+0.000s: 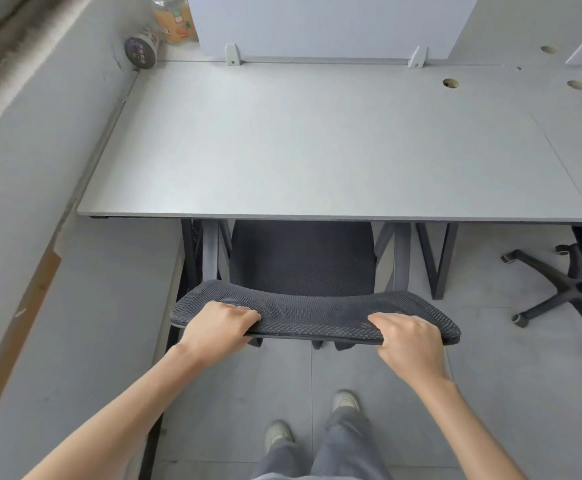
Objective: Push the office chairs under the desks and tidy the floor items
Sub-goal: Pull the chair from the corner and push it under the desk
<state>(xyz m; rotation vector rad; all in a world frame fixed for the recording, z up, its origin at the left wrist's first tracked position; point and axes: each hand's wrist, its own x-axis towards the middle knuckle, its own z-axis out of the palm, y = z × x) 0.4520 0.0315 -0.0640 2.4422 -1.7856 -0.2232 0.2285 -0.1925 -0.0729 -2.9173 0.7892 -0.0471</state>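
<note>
A black mesh office chair stands in front of me, its seat partly under the grey desk. The top edge of its backrest runs across the lower middle of the view. My left hand grips the left part of that top edge, fingers curled over it. My right hand grips the right part the same way. A second black chair shows its wheeled base at the right, beside the neighbouring desk.
A white wall ledge borders the desk on the left. At the desk's far left corner stand a lidded cup and an orange-filled jar. A white divider panel lines the back. My shoes stand on grey floor tiles.
</note>
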